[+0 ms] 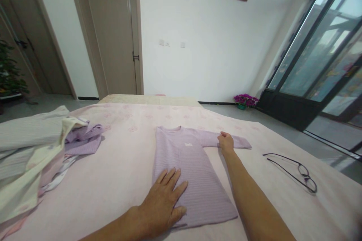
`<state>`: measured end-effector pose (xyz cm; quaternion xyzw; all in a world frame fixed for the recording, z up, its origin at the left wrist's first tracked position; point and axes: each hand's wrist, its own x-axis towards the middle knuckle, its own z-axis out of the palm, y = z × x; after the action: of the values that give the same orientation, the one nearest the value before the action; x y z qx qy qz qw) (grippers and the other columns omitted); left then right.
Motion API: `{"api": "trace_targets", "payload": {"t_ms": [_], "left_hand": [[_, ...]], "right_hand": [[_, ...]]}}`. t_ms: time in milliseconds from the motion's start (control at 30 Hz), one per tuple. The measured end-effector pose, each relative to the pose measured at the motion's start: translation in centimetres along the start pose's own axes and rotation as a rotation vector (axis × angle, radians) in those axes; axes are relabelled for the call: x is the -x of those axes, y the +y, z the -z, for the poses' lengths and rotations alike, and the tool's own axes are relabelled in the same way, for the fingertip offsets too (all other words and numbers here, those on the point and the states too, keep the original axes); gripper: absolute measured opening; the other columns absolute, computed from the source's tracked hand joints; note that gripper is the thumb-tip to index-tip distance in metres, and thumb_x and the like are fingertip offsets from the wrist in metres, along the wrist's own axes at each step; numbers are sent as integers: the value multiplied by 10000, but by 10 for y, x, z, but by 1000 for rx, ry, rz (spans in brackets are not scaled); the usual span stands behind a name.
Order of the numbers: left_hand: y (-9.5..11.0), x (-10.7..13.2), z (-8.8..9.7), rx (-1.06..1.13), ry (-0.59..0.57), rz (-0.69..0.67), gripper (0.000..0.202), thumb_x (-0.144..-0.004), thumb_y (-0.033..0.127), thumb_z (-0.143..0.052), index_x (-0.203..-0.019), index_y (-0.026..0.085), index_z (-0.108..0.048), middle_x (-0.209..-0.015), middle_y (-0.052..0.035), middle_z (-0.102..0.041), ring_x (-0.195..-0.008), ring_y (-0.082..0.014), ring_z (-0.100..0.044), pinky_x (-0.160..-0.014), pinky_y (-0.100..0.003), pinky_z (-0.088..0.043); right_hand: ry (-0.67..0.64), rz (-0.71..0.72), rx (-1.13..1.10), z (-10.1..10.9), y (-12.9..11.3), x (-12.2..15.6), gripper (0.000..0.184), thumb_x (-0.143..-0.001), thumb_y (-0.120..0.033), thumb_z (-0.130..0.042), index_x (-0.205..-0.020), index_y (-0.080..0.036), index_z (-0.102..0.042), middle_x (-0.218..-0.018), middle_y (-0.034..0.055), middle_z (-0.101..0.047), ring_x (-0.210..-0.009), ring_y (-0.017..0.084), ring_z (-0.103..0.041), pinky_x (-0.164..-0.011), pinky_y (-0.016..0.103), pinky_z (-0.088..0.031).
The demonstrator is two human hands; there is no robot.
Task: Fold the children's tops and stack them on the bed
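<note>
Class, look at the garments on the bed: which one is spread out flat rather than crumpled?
The lilac striped top under both hands: left hand presses its hem, right hand its sleeve. The heaped clothes at left lie crumpled.

A wide bed under a pale pink flowered sheet carries a small lilac striped long-sleeved garment spread flat. A heap of crumpled clothes lies at its left, thin black-rimmed glasses at its right.

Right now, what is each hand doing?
Left hand: open, pressed flat on the purple shirt.
Right hand: closed, pinching the shirt's sleeve.
</note>
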<state>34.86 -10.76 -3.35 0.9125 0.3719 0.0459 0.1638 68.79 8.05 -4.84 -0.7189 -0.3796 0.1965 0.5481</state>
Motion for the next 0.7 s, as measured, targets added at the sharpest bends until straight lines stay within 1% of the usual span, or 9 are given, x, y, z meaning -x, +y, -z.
{"api": "trace_targets", "payload": {"t_ms": [67, 133, 167, 233, 300, 400, 500, 567, 700], "left_hand": [[-1, 0, -2, 6, 16, -1, 652, -949, 467, -512, -1542, 276, -320, -1631, -128, -157, -1511, -316, -115, -1223, -548, -128], [0, 0, -3, 16, 28, 1, 646, -944, 444, -529, -1537, 280, -332, -1630, -128, -164, -1511, -309, -123, -1225, -545, -128], [0, 0, -4, 22, 33, 3, 644, -942, 441, -535, -1534, 279, -341, -1629, -129, -170, -1510, -309, -129, -1225, -545, -128], [0, 0, -3, 39, 42, 6, 638, -938, 452, -541, -1525, 277, -363, -1625, -133, -189, -1507, -313, -146, -1224, -548, -134], [0, 0, -1, 55, 50, 7, 633, -933, 463, -550, -1515, 275, -386, -1622, -134, -208, -1504, -318, -167, -1222, -553, -145], [-1, 1, -2, 86, 86, 7, 610, -928, 447, -563, -1495, 270, -422, -1617, -124, -243, -1499, -308, -201, -1222, -546, -163], [-6, 1, -7, 139, 157, 25, 541, -947, 419, -535, -1455, 240, -482, -1585, -111, -342, -1478, -280, -278, -1224, -525, -196], [-10, 0, -14, 198, 224, 47, 498, -952, 389, -523, -1422, 227, -520, -1541, -105, -427, -1446, -270, -350, -1220, -519, -220], [-20, -5, -25, 419, 396, 72, 463, -932, 311, -541, -1390, 244, -547, -1461, -88, -531, -1374, -261, -455, -1195, -494, -288]], "right_hand": [[94, -28, 121, 19, 5, -12, 563, -648, -200, -623, -1202, -103, -621, -1219, 214, -591, -1200, 356, -537, -994, 464, -442], [162, -79, 321, 34, 12, -24, 595, -661, -188, -622, -1249, -96, -600, -1336, 262, -499, -1308, 408, -431, -1055, 518, -371], [183, -106, 449, 39, 16, -29, 593, -685, -196, -612, -1268, -92, -587, -1356, 276, -473, -1314, 419, -420, -1049, 530, -370], [207, -145, 699, 47, 27, -40, 572, -741, -220, -575, -1293, -74, -562, -1351, 289, -465, -1278, 414, -455, -1006, 524, -410], [205, -159, 842, 50, 37, -49, 563, -784, -240, -538, -1316, -53, -538, -1341, 296, -468, -1246, 402, -480, -965, 510, -441], [170, -163, 901, 53, 45, -62, 547, -810, -274, -521, -1315, -64, -552, -1339, 296, -477, -1240, 404, -474, -922, 512, -463], [138, -181, 918, 61, 44, -76, 523, -789, -293, -554, -1265, -86, -615, -1318, 318, -496, -1241, 420, -475, -900, 523, -459], [99, -222, 943, 69, 41, -85, 542, -764, -295, -579, -1264, -91, -627, -1313, 322, -510, -1237, 425, -493, -911, 526, -449], [-20, -322, 980, 84, 38, -95, 567, -754, -320, -575, -1283, -122, -627, -1309, 272, -562, -1229, 431, -520, -955, 561, -417]]}}
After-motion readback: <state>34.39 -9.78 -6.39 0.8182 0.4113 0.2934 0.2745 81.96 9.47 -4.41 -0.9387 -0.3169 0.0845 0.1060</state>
